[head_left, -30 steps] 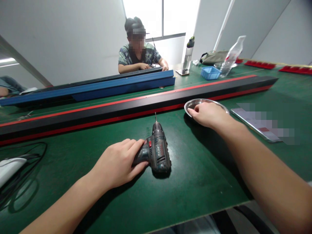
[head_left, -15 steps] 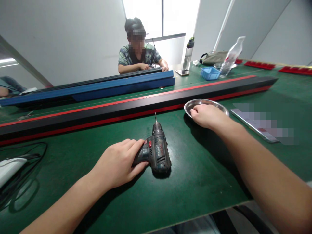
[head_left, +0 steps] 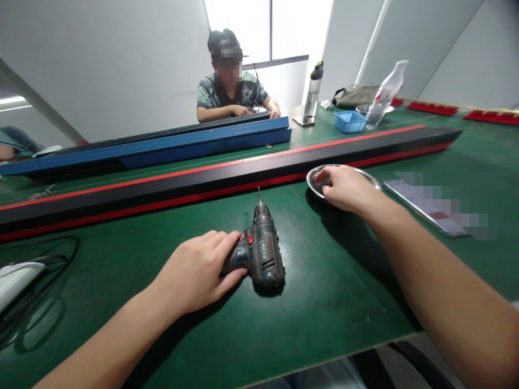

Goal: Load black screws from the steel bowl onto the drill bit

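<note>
My left hand [head_left: 203, 265] is wrapped round the handle of a dark cordless drill [head_left: 265, 259], which lies on its side on the green table. Its thin bit points away from me, toward a long black bar with red edges [head_left: 194, 181]. Over a shallow metal bowl [head_left: 371, 181] reaches my right hand [head_left: 344, 186], thumb and index finger apart inside the rim. Small dark pieces [head_left: 321, 185], too small to name surely, show in the bowl between those fingers. The other fingers of that hand are partly hidden.
A phone-like slab [head_left: 425, 208], partly blurred out, lies right of the bowl. Cables and a white box [head_left: 18, 281] are at left. Blue bars [head_left: 211, 143] lie before a person [head_left: 231, 92] opposite. A blue basket [head_left: 349, 122] and bottles [head_left: 387, 94] stand farther back.
My right hand's thumb and index finger have spread apart in the bowl, baring the small dark pieces. My left hand and the drill have stayed put.
</note>
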{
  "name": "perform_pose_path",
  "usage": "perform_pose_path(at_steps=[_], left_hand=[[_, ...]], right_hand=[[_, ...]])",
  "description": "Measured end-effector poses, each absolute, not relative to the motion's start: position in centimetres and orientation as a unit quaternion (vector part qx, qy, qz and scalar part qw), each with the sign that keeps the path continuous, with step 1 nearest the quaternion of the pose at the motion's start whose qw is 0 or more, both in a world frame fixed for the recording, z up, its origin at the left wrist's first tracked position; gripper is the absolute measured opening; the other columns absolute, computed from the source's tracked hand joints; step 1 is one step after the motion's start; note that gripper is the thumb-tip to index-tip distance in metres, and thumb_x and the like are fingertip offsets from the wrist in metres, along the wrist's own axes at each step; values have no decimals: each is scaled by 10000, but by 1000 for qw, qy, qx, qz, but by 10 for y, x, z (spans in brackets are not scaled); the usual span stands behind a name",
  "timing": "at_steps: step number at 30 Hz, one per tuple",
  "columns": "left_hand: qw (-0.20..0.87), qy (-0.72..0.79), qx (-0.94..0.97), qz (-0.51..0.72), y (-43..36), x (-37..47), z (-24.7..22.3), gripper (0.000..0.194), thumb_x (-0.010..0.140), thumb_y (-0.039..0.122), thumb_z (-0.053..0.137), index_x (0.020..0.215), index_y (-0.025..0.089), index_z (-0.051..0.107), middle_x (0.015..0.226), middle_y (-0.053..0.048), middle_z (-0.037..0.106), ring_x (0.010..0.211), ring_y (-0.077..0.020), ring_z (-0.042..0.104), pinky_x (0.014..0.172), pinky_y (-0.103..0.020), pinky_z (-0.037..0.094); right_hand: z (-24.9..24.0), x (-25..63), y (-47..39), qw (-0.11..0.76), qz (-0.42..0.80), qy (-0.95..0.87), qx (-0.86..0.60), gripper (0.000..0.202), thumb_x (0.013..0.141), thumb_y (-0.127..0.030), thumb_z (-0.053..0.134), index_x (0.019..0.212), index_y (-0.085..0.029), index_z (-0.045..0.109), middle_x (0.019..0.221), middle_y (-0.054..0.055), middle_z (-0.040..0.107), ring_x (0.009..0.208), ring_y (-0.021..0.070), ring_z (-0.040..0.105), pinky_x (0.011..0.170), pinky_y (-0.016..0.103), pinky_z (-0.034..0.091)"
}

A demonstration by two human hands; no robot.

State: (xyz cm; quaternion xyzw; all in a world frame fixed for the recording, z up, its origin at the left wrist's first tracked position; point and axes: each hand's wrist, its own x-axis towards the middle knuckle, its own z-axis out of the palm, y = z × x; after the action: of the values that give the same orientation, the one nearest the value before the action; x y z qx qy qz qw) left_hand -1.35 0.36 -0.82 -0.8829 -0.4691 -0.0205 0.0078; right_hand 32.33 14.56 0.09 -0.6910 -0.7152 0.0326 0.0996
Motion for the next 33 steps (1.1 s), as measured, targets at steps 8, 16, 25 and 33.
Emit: perform_pose_path(at_steps=[8,16,25,33], left_hand=[[8,-468,-883,-25,3,-14,-9,480,988,472,560,1376,191,532,1150,-119,703,1039,-305,669,892,-445,547],[9,-468,-883,-29,3,-15,-7,468,982,469,567,1364,200,542,1124,-108,707,1008,-301,673,862,-436,546],[5,-469,-883,-25,3,-15,-8,483,987,467,564,1380,188,533,1133,-108,697,1016,-308,664,868,-455,549],[3,-468,-883,-20,4,-14,-8,477,999,471,542,1384,189,518,1153,-107,690,1031,-301,652,882,-452,543]], right_hand=[[5,319,139,131,42,-700,-701,337,793,-229,709,1118,-215,794,1033,93,793,915,262,726,815,327,531],[7,316,135,95,12,-693,-715,316,921,-474,627,953,-219,811,932,103,792,866,277,723,790,360,529],[1,316,138,40,27,-706,-707,630,1033,-601,351,937,-172,802,1041,195,765,939,319,717,876,421,511],[-2,318,141,33,23,-712,-701,601,1040,-534,334,1003,-157,800,1086,206,765,955,323,717,888,425,506]])
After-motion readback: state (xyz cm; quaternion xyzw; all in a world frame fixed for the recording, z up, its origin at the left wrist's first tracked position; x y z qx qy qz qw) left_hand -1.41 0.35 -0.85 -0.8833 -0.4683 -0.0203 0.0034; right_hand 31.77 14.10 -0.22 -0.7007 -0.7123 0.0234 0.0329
